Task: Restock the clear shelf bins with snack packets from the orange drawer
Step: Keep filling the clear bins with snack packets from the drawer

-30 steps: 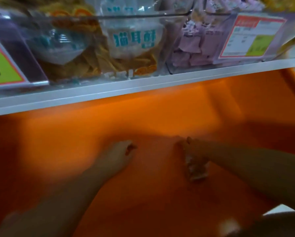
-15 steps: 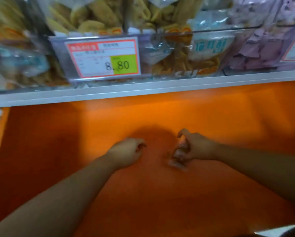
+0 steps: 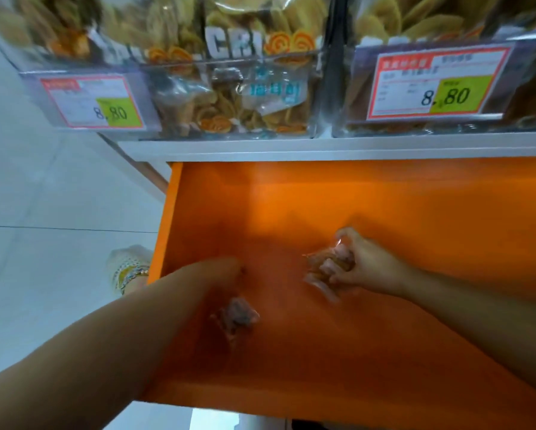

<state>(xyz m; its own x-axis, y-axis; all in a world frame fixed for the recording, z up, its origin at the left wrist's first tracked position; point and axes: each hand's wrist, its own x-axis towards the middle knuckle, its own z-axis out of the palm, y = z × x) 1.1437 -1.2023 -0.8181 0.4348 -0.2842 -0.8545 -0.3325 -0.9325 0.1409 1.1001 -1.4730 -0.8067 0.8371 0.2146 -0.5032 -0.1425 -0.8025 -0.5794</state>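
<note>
Orange drawer (image 3: 353, 197) now shows another packet (image 3: 237, 315) beside the left hand (image 3: 221, 274).

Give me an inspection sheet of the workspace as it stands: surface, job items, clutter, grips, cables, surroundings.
Surface: orange drawer, pulled open below the white shelf edge.
Job's things: clear shelf bins hold snack packets. A small packet shows blurred just under the left hand.
Clutter: nothing seen.
Grips: right hand is curled round clear packets inside the drawer. Left hand is blurred, and whether it holds anything cannot be told.
Cables: nothing seen.
Surroundings: price tags reading 8.80 on the bin fronts; white tiled floor; a patterned shoe beside the drawer.
</note>
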